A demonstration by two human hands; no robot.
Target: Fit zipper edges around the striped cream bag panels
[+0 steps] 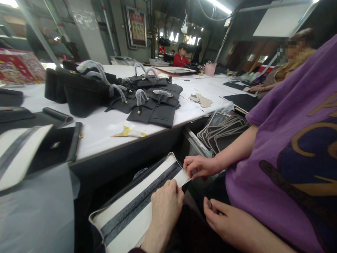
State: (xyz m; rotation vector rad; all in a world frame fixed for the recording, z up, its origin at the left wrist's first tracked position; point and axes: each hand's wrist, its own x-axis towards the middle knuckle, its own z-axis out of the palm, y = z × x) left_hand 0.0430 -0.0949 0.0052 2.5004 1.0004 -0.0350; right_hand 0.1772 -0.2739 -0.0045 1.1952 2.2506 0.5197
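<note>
My left hand (167, 203), coming up from the bottom edge, has its fingers curled over the right-hand edge of a bag piece (126, 214). This piece is long, with a cream-white face, dark grey fuzzy stripes along its middle and black material at its side. It lies tilted in front of me, below the table edge. A co-worker in a purple shirt pinches the far right corner of the same piece with one hand (200, 167). The co-worker's other hand (223, 218) hangs nearby with its fingers curled. My right hand is not in view.
Black handbags (152, 107) with wrapped handles stand and lie on the white table (97, 137). Near its edge is a yellow-and-white wrapper (129, 133). Flat dark panels (223, 130) fill a box at right. Another striped piece (23, 151) lies left, above grey plastic sheeting (39, 214).
</note>
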